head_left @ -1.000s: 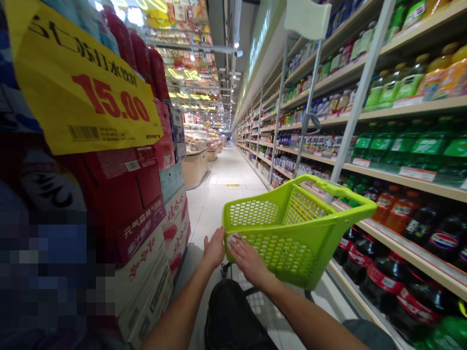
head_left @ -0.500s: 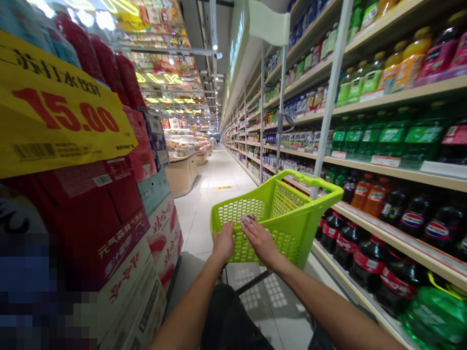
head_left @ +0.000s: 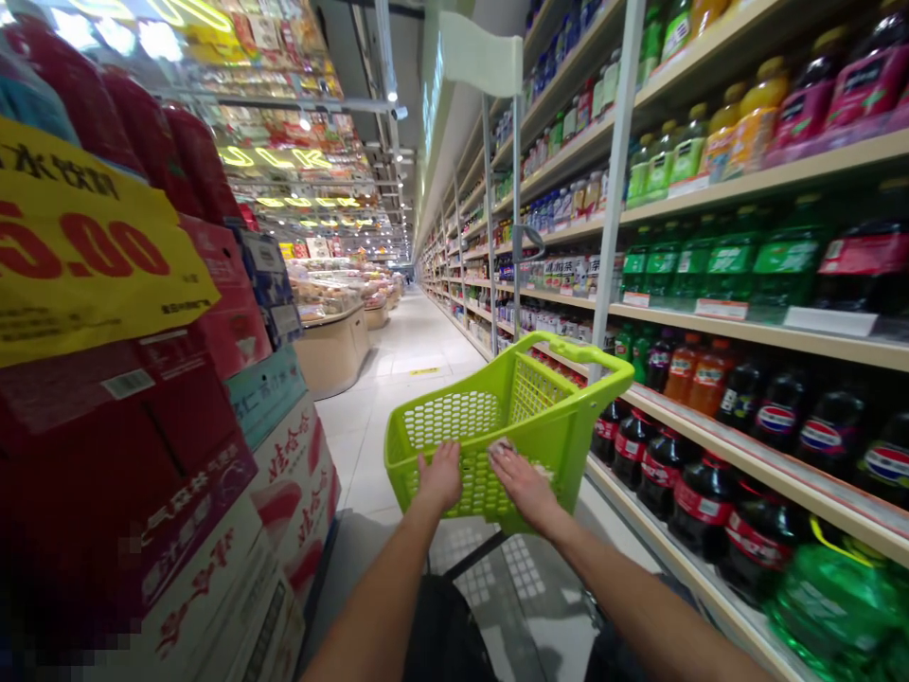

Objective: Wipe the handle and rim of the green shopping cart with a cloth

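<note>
A lime-green plastic shopping cart [head_left: 579, 445] with a perforated basket stands right in front of me, its handle end towards the shelves. My left hand [head_left: 441, 478] rests against the near side of the basket, fingers stretched up to the rim. To its right, my right hand [head_left: 525, 488] lies on the same side wall with fingers extended, pressing a small crumpled whitish cloth or tissue [head_left: 501, 445] against the plastic. Part of that cloth is hidden under the fingers.
Shelves of drink bottles [head_left: 731, 256] line the right side, with cola bottles [head_left: 703, 493] low down. Stacked drink cartons [head_left: 291, 464] and a yellow price sign [head_left: 106, 256] stand close on the left. The tiled aisle [head_left: 412, 341] runs ahead past display counters [head_left: 333, 350].
My right hand has slid rightward along the basket's side with the cloth, away from my left hand. The left hand has also shifted right along the basket. The view has turned slightly right.
</note>
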{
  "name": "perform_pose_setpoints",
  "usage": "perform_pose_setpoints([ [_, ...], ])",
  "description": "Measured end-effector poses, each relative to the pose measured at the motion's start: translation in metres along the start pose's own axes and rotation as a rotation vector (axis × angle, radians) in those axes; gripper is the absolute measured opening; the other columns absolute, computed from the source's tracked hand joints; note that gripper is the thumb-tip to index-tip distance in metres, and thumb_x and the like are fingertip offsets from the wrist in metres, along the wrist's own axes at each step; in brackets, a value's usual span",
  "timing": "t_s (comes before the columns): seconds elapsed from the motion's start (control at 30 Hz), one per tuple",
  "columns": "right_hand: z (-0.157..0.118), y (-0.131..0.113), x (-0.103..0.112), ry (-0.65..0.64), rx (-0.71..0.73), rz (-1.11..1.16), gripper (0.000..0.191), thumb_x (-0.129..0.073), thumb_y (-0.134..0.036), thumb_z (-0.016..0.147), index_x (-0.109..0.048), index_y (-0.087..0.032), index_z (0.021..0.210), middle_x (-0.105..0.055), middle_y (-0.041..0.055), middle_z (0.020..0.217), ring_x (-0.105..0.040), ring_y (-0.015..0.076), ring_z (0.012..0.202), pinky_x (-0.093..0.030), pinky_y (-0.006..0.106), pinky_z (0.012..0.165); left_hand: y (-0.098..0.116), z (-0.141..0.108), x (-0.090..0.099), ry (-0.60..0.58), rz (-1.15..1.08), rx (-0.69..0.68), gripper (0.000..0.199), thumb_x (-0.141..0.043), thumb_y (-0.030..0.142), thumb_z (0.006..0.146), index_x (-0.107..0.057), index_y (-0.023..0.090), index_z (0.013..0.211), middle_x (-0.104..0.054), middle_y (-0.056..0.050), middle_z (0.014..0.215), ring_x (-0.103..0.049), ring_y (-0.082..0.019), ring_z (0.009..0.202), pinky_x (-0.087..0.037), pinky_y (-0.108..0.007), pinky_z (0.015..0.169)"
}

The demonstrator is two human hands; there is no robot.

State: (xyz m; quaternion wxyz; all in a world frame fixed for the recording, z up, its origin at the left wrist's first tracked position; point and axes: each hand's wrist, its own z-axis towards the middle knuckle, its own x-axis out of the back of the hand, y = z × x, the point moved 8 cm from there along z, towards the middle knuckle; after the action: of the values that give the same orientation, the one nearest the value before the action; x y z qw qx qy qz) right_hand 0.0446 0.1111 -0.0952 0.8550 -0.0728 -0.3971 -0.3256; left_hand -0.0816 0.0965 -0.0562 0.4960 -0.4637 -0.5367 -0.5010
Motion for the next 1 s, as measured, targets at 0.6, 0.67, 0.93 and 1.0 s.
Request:
perform_pose_setpoints([
  [0.6, -0.034, 0.058, 0.03, 0.1, -0.109, -0.106, 0.043, -0.034, -0.007, 0.082, -0.045, -0.017, 0.122, -0.044, 0.0071, 0.128, -0.032, 0.0214, 0.123, -0.037, 0.041, 0.095, 0.087, 0.025, 0.005, 0.095, 0.007, -0.172, 0.063, -0.031, 0.011, 0.07, -0.023, 0.016, 0.132, -0.024, -0.003, 0.14, -0.018, -0.019, 0.129, -0.007, -0.053, 0.104],
  [0.67, -0.034, 0.07, 0.033, 0.079, -0.147, -0.116, 0.044, -0.033, -0.006, 0.081, -0.046, -0.017, 0.122, -0.044, 0.0078, 0.129, -0.033, 0.0221, 0.122, -0.036, 0.042, 0.095, 0.096, 0.028, 0.004, 0.097, 0.019, -0.174, 0.064, -0.032, 0.012, 0.07, -0.022, 0.016, 0.133, -0.022, -0.003, 0.141, -0.016, -0.019, 0.129, -0.009, -0.052, 0.104],
  [0.93, -0.049, 0.103, 0.062, 0.088, -0.131, -0.148, 0.048, -0.031, -0.004, 0.08, -0.045, -0.018, 0.123, -0.046, 0.0077, 0.126, -0.035, 0.0206, 0.121, -0.036, 0.041, 0.095, 0.106, 0.034, 0.013, 0.128, 0.018, -0.085, 0.065, -0.037, 0.014, 0.068, -0.025, 0.015, 0.132, -0.03, -0.008, 0.137, -0.028, -0.021, 0.123, -0.018, -0.048, 0.102],
  [1.0, -0.04, 0.112, 0.078, 0.143, -0.169, -0.168, 0.047, -0.033, -0.004, 0.079, -0.045, -0.016, 0.123, -0.044, 0.0089, 0.128, -0.033, 0.0227, 0.122, -0.034, 0.044, 0.097, 0.108, 0.032, 0.015, 0.144, 0.027, -0.07, 0.065, -0.038, 0.013, 0.067, -0.026, 0.015, 0.131, -0.032, -0.008, 0.136, -0.03, -0.021, 0.122, -0.019, -0.049, 0.102],
])
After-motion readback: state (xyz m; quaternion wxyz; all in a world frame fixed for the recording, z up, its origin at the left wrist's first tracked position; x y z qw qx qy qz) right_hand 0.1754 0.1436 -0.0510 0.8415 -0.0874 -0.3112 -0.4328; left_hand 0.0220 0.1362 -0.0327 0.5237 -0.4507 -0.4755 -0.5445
